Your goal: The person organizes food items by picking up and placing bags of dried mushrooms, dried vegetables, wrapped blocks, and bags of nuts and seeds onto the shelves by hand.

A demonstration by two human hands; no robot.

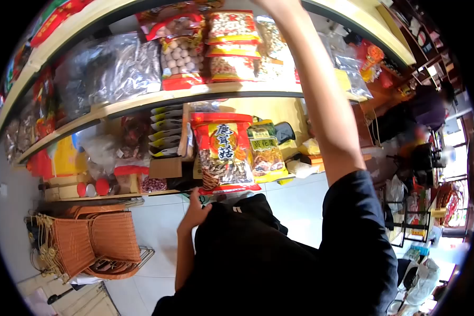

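A red-edged bag of dried mushrooms (225,155) stands upright at the front of the lower shelf, its bottom seam overlapping the shelf edge. At its lower left corner is my left hand (195,211), closed on it; part of the fingers is hidden. My right arm stretches up past the upper shelf, and only the base of my right hand (279,5) shows at the top edge, with its fingers out of frame. Beside the mushrooms is a green-and-yellow food bag (267,150).
The upper shelf (184,96) carries bags of round nuts (181,57), peanut-like packets (234,29) and clear bags of dark dried goods (124,68). Wicker chairs (113,239) are at the lower left. A person in dark clothes (426,110) is at the far right.
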